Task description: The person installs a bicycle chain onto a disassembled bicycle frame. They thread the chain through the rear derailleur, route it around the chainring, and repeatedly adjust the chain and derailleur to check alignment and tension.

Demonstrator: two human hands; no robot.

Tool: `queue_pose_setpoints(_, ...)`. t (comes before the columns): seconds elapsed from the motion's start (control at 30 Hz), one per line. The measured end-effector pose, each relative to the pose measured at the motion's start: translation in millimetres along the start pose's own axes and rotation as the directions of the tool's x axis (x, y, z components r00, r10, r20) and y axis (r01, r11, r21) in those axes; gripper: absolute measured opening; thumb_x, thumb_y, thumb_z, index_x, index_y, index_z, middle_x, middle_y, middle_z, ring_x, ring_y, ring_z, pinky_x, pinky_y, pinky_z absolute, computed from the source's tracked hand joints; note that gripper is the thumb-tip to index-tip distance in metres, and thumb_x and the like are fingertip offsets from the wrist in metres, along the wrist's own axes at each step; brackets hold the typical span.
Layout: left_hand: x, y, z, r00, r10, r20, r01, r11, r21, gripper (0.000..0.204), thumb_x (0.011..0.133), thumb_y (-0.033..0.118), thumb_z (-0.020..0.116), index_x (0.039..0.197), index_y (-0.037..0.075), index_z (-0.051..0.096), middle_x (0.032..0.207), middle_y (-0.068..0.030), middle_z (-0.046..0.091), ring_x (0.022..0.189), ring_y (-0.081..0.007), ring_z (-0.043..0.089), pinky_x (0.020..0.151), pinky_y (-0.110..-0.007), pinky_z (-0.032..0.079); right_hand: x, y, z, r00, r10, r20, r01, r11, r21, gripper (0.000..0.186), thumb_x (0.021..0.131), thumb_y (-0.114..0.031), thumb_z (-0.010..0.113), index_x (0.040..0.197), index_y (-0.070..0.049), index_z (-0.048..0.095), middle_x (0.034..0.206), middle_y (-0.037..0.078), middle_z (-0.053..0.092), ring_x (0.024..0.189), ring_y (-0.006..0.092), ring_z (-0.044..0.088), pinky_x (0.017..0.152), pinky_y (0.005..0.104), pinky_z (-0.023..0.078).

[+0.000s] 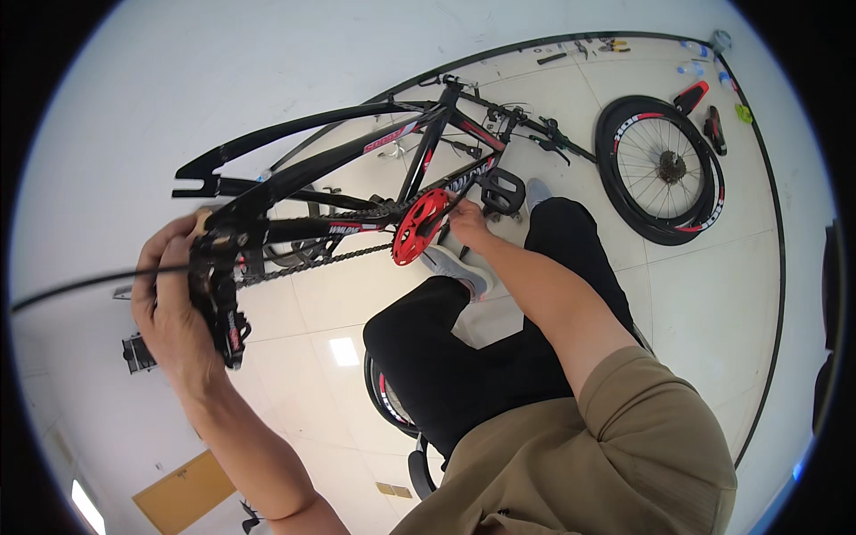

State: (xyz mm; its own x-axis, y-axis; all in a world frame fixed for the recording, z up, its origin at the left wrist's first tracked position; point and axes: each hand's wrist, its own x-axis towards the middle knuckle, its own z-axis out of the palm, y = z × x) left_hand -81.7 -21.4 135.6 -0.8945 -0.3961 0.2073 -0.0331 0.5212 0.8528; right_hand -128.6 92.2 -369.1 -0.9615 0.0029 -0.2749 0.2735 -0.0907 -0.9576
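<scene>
A black bicycle frame (303, 178) with red and white markings stretches across the upper left of the view, with no wheel between its rear dropouts. My left hand (174, 312) is closed around the black rear derailleur (218, 285) at the frame's rear end; part of it is hidden by my fingers. From there a chain (325, 259) runs to the red chainring (419, 227). My right hand (467, 223) is beside the chainring, its fingers closed at the crank arm (467, 185), their tips partly hidden. A black pedal (504, 192) sits just beyond it.
A wheel (660, 169) with a tyre and cassette lies on the tiled floor at right, near red-and-black parts (691, 96). Hand tools (566, 55) and bottles (691, 68) lie along the far wall. Another wheel (388, 397) is partly hidden by my leg. Handlebars (548, 134) are beyond the frame.
</scene>
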Motion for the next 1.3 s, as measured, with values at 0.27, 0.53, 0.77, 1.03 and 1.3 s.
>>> queue_pose_setpoints(0.27, 1, -12, -4, 0.997, 0.024, -0.076, -0.021, 0.999, 0.043, 0.022, 0.095, 0.015, 0.06, 0.106, -0.002, 0.067, 0.094, -0.0074, 0.068, 0.085, -0.0104, 0.063, 0.078, -0.02, 0.049, 0, -2, 1, 0.99, 0.081, -0.117, -0.092, 0.992, -0.088, 0.02, 0.09, -0.016, 0.061, 0.106, -0.015, 0.072, 0.1, 0.012, 0.072, 0.094, 0.0308, 0.069, 0.08, 0.0367, 0.054)
queue_pose_setpoints(0.53, 2, -7, -9, 0.995, 0.001, -0.102, 0.008, 0.996, 0.089, 0.022, 0.095, 0.014, 0.056, 0.106, -0.002, 0.066, 0.092, -0.0093, 0.07, 0.081, -0.012, 0.065, 0.075, -0.022, 0.053, -27, -3, 8, 0.997, 0.047, -0.06, -0.051, 0.997, -0.064, 0.018, 0.091, -0.011, 0.057, 0.104, -0.007, 0.069, 0.089, 0.02, 0.07, 0.084, 0.0351, 0.068, 0.074, 0.0411, 0.052)
queue_pose_setpoints(0.77, 6, -7, -2, 0.997, 0.031, -0.073, -0.023, 0.994, 0.11, 0.023, 0.096, 0.013, 0.055, 0.106, -0.003, 0.066, 0.091, -0.0098, 0.071, 0.078, -0.012, 0.064, 0.074, -0.021, 0.052, -28, 34, 21, 0.991, 0.057, 0.123, -0.078, 0.98, 0.181, 0.017, 0.089, -0.003, 0.055, 0.101, 0.0, 0.067, 0.078, 0.013, 0.066, 0.071, 0.0214, 0.063, 0.069, 0.0345, 0.05)
queue_pose_setpoints(1.03, 2, -10, -2, 0.993, 0.013, -0.118, -0.006, 0.998, 0.059, 0.023, 0.095, 0.013, 0.057, 0.108, -0.003, 0.067, 0.09, -0.0082, 0.07, 0.077, -0.0095, 0.063, 0.072, -0.019, 0.052, -51, -16, 26, 0.844, 0.458, 0.278, -0.536, 0.732, 0.421, 0.013, 0.099, -0.011, 0.057, 0.101, -0.004, 0.067, 0.086, 0.002, 0.065, 0.073, 0.0117, 0.061, 0.066, 0.0271, 0.049)
queue_pose_setpoints(1.3, 3, -12, 0, 0.996, 0.039, -0.079, -0.037, 0.999, 0.026, 0.026, 0.095, 0.015, 0.059, 0.11, -0.005, 0.067, 0.09, -0.0093, 0.07, 0.081, -0.0113, 0.066, 0.076, -0.02, 0.055, -55, -2, 33, 0.821, 0.487, 0.299, -0.571, 0.687, 0.449, 0.015, 0.098, -0.011, 0.055, 0.102, -0.004, 0.069, 0.086, 0.002, 0.066, 0.073, 0.0113, 0.061, 0.06, 0.0258, 0.047)
